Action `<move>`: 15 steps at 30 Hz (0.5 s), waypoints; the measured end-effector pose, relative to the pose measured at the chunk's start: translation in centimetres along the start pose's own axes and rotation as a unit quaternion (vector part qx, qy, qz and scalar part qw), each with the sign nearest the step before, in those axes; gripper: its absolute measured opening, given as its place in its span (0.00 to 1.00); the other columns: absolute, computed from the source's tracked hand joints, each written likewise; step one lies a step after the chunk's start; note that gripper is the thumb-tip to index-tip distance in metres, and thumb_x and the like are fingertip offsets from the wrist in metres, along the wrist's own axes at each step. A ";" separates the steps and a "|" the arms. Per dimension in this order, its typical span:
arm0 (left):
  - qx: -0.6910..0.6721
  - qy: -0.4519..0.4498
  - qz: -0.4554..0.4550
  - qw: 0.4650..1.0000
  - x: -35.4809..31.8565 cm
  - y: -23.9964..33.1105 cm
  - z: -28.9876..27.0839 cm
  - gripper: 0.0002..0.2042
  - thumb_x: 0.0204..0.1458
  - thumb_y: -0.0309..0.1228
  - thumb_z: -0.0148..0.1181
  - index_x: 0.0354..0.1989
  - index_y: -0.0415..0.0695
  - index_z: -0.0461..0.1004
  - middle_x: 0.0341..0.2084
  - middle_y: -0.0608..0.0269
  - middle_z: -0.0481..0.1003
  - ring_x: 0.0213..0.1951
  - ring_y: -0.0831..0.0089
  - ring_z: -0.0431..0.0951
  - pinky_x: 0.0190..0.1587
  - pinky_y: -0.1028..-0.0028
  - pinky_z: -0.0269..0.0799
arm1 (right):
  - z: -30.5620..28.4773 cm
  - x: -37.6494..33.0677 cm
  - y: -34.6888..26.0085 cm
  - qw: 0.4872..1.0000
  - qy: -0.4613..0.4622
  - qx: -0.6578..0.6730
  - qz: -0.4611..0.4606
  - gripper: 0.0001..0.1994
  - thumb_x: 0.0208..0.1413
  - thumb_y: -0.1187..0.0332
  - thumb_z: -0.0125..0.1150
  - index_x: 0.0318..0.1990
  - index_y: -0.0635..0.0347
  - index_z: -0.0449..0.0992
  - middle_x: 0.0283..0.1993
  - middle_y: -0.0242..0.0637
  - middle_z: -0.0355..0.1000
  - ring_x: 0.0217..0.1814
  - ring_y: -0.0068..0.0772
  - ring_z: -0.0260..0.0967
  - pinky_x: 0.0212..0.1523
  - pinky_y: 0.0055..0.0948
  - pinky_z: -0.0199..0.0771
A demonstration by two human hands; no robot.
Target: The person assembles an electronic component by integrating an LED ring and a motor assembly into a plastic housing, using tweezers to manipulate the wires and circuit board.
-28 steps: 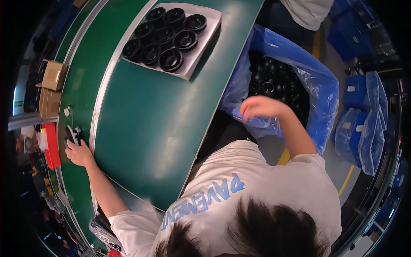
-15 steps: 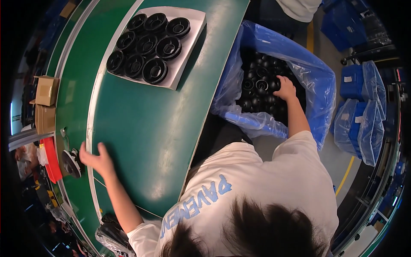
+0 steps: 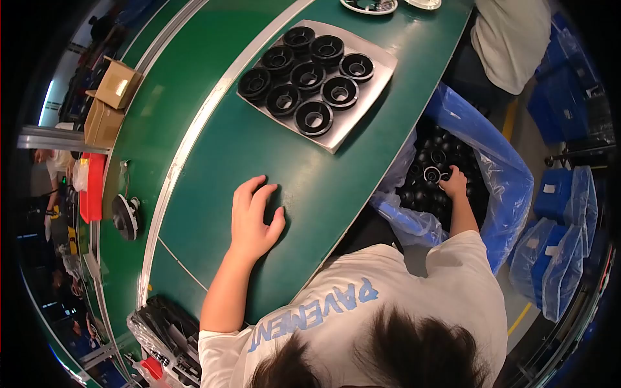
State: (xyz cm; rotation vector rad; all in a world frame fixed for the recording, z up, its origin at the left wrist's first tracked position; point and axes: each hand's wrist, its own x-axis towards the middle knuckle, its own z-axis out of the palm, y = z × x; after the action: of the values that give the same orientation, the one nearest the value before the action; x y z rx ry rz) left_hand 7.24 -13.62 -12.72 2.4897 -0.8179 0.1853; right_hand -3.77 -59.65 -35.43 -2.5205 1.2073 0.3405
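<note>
My left hand [image 3: 254,216] hovers over or rests on the green table [image 3: 213,155], its fingers apart and nothing in them. My right hand [image 3: 457,185] reaches down into a bin lined with clear blue plastic [image 3: 508,187]. Its fingers are closed at the edge of a black round plastic part [image 3: 431,175] with a shiny ring-shaped rim. Many similar black parts [image 3: 424,197] fill the bin around it. Farther along the table lies a shallow white tray [image 3: 362,107] holding several black round housings [image 3: 314,118], open side up.
A green conveyor [image 3: 187,77] runs along the table's left side, carrying a round black-and-white device [image 3: 125,217]. Cardboard boxes [image 3: 116,84] and a red bin [image 3: 92,187] stand beyond it. Another person's sleeve [image 3: 508,45] is at upper right. Blue crates [image 3: 550,252] stand on the floor at right.
My left hand has come from the conveyor edge back over the table. My right hand's fingers have closed on a part in the bin. The view has shifted, moving the tray rightward.
</note>
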 end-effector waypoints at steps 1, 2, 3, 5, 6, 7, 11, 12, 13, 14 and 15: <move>-0.002 -0.004 0.003 1.000 0.1 0.0 0.1 0.19 0.34 0.25 0.58 0.40 0.40 0.68 0.45 0.50 0.64 0.46 0.53 0.65 0.47 0.63 0.62 | 0.4 0.5 0.4 1.000 0.001 0.000 -0.005 0.36 0.30 0.61 0.67 0.53 0.47 0.59 0.51 0.44 0.61 0.56 0.48 0.56 0.54 0.41 0.59; -0.003 -0.008 0.007 1.000 0.1 0.0 0.1 0.18 0.34 0.26 0.58 0.39 0.40 0.68 0.45 0.50 0.64 0.45 0.53 0.65 0.47 0.63 0.62 | 1.0 0.9 0.9 1.000 0.007 0.013 -0.002 0.36 0.30 0.62 0.67 0.53 0.48 0.59 0.51 0.47 0.60 0.55 0.49 0.56 0.54 0.41 0.59; -0.004 -0.006 0.010 1.000 0.2 0.0 0.3 0.18 0.34 0.26 0.59 0.39 0.40 0.68 0.44 0.50 0.64 0.45 0.53 0.65 0.47 0.63 0.62 | 1.5 1.3 1.2 1.000 0.014 0.026 0.002 0.36 0.30 0.63 0.68 0.53 0.49 0.59 0.50 0.49 0.60 0.55 0.51 0.56 0.54 0.41 0.59; 0.000 -0.004 0.010 1.000 0.2 0.1 0.2 0.18 0.34 0.26 0.59 0.39 0.40 0.69 0.44 0.50 0.64 0.46 0.53 0.65 0.47 0.63 0.62 | 1.3 1.0 0.5 0.999 0.012 0.027 0.014 0.36 0.30 0.63 0.68 0.52 0.50 0.59 0.50 0.50 0.60 0.54 0.51 0.57 0.54 0.41 0.59; 0.000 -0.005 0.014 1.000 0.1 0.1 0.1 0.18 0.34 0.26 0.59 0.38 0.41 0.69 0.44 0.50 0.64 0.46 0.53 0.65 0.47 0.63 0.62 | 1.2 1.0 0.1 0.999 0.012 0.027 0.031 0.35 0.31 0.62 0.68 0.52 0.51 0.59 0.50 0.52 0.60 0.53 0.52 0.57 0.54 0.41 0.59; -0.006 -0.005 0.010 1.000 0.2 0.2 0.2 0.17 0.34 0.26 0.59 0.38 0.41 0.69 0.44 0.50 0.65 0.46 0.53 0.65 0.47 0.62 0.62 | 1.2 1.2 0.1 0.999 0.008 0.019 0.036 0.36 0.31 0.60 0.69 0.52 0.51 0.59 0.50 0.51 0.60 0.54 0.53 0.57 0.54 0.41 0.59; -0.005 -0.003 0.012 1.000 0.1 0.0 0.2 0.17 0.34 0.26 0.59 0.37 0.41 0.69 0.44 0.50 0.65 0.46 0.53 0.65 0.47 0.62 0.62 | 1.3 1.4 -0.3 0.998 0.010 0.010 0.059 0.36 0.31 0.59 0.69 0.52 0.51 0.59 0.51 0.51 0.60 0.54 0.53 0.56 0.55 0.40 0.58; -0.005 -0.005 0.014 1.000 0.1 0.0 0.2 0.17 0.34 0.26 0.59 0.37 0.41 0.69 0.44 0.50 0.65 0.46 0.53 0.65 0.47 0.62 0.62 | 1.4 1.6 -0.2 0.998 0.005 0.012 0.067 0.36 0.31 0.58 0.69 0.52 0.51 0.59 0.51 0.51 0.59 0.55 0.53 0.56 0.55 0.40 0.58; -0.005 -0.007 0.016 1.000 0.1 0.0 0.2 0.17 0.34 0.26 0.59 0.37 0.41 0.69 0.44 0.50 0.65 0.46 0.53 0.65 0.47 0.62 0.62 | 1.3 1.6 -0.3 0.997 0.001 0.014 0.074 0.37 0.31 0.57 0.69 0.52 0.51 0.59 0.52 0.50 0.59 0.55 0.54 0.56 0.55 0.40 0.58; -0.005 -0.006 0.015 1.000 0.1 -0.1 0.2 0.17 0.34 0.26 0.59 0.37 0.41 0.69 0.44 0.50 0.65 0.46 0.53 0.65 0.47 0.62 0.62 | 1.2 1.6 -0.4 0.997 0.001 0.013 0.072 0.37 0.31 0.57 0.69 0.52 0.51 0.59 0.52 0.50 0.59 0.55 0.54 0.56 0.55 0.40 0.58; -0.005 -0.006 0.016 1.000 0.1 -0.1 0.2 0.16 0.34 0.27 0.59 0.37 0.41 0.69 0.44 0.50 0.65 0.45 0.54 0.65 0.47 0.62 0.62 | 1.1 1.5 -0.6 0.997 -0.002 0.014 0.076 0.37 0.31 0.57 0.69 0.52 0.51 0.59 0.53 0.50 0.58 0.55 0.53 0.56 0.55 0.39 0.58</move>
State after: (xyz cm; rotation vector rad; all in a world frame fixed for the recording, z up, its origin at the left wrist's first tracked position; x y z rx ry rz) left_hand 7.39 -13.71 -12.91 2.4725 -0.8618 0.1775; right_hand -2.47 -59.91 -36.87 -2.4085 1.3975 0.3611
